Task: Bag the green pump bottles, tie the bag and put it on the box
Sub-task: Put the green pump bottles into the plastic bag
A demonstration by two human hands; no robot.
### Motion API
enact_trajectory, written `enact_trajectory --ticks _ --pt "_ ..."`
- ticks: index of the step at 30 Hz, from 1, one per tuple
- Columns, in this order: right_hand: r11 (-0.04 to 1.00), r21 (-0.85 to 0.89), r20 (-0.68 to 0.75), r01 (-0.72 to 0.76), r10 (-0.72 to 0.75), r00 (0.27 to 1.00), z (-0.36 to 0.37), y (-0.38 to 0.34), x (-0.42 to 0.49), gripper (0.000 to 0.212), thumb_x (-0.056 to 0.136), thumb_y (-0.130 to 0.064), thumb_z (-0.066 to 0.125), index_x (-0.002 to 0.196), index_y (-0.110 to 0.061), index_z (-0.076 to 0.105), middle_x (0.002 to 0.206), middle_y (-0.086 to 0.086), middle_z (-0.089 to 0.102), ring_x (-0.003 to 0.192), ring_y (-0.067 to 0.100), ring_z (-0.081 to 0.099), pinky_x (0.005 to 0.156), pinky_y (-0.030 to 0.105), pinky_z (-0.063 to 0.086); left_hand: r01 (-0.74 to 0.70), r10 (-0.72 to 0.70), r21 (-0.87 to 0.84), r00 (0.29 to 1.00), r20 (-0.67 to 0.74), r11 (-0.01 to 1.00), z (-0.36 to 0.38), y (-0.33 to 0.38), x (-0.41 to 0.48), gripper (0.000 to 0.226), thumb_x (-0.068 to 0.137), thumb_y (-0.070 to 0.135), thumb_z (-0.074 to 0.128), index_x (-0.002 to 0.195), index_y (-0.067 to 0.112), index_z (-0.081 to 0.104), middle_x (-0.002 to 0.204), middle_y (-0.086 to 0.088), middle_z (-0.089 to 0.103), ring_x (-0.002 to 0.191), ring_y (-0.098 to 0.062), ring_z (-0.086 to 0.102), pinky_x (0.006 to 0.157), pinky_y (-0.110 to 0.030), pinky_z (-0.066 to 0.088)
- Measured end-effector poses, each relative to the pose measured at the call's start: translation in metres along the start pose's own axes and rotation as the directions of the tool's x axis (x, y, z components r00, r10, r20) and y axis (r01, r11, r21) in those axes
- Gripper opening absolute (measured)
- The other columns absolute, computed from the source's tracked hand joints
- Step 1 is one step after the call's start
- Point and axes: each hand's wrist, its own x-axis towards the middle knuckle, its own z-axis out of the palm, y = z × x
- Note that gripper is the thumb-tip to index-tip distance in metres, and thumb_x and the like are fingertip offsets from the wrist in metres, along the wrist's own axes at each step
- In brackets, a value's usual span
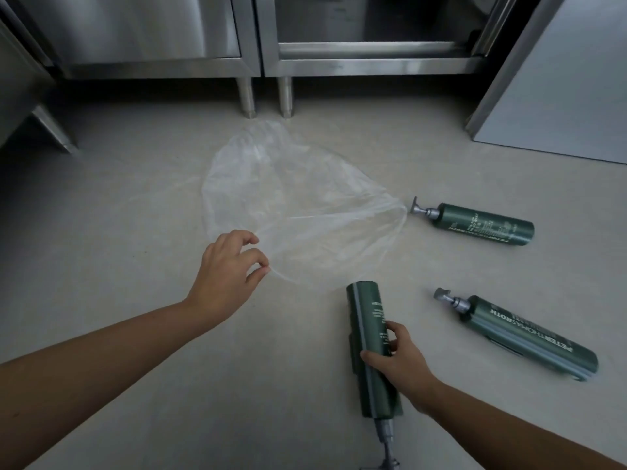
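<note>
Three green pump bottles lay on the grey floor [135, 334]: the held bottle [371, 347] ran lengthwise away from the person, base toward the one clear plastic bag [291, 205] and pump toward the camera, with the right hand [395, 361] wrapped around its middle. The far bottle [485, 224] and the near right bottle [529, 337] both lay slantwise, pumps pointing left toward the bag. The left hand [227, 273] pinched the bag's near edge between thumb and fingertips, before two steel cabinets [258, 35].
</note>
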Motion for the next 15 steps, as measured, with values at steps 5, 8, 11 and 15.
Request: enact_trajectory --ticks 5,8,11,15 --pt "0.999 0.002 -0.152 0.041 -0.040 0.988 -0.031 -0.010 0.007 0.065 0.075 -0.017 0.070 0.129 -0.019 0.033 0.083 -0.008 0.050 0.074 0.007 0.053 0.058 0.021 0.043 -0.023 0.023 0.002 1.000 0.011 1.000 0.004 0.001 -0.001 0.009 0.070 0.010 0.076 0.074 0.012 0.068 0.102 -0.016 0.060 0.098 -0.035 0.057 0.082 -0.046 0.040" --pt "0.994 -0.029 -0.142 0.101 -0.104 0.984 -0.038 -0.028 0.017 0.066 0.074 -0.018 0.071 0.129 -0.022 0.035 0.086 -0.007 0.050 0.077 0.007 0.054 0.065 0.027 0.044 -0.047 0.047 0.003 0.999 0.000 0.999 0.002 0.000 -0.002 0.011 0.068 0.008 0.077 0.072 0.012 0.068 0.098 -0.014 0.062 0.092 -0.034 0.059 0.079 -0.043 0.039" --pt "0.988 -0.078 -0.042 0.131 -0.135 0.990 -0.030 -0.048 0.027 0.067 0.073 -0.020 0.071 0.130 -0.024 0.035 0.088 -0.005 0.052 0.078 0.010 0.056 0.071 0.030 0.048 -0.075 0.076 0.003 0.997 -0.010 0.997 -0.002 -0.004 -0.005 0.014 0.067 0.007 0.078 0.071 0.014 0.067 0.089 -0.009 0.062 0.085 -0.025 0.057 0.074 -0.036 0.036" --pt "0.985 -0.132 0.137 0.109 -0.091 0.986 -0.008 -0.070 0.035 0.067 0.074 -0.019 0.071 0.130 -0.023 0.034 0.085 -0.004 0.053 0.075 0.015 0.059 0.061 0.025 0.049 -0.087 0.087 -0.017 0.996 -0.015 0.996 -0.009 -0.013 -0.012 0.008 0.071 0.014 0.073 0.074 0.016 0.065 0.087 -0.006 0.061 0.083 -0.012 0.044 0.072 -0.033 0.035"
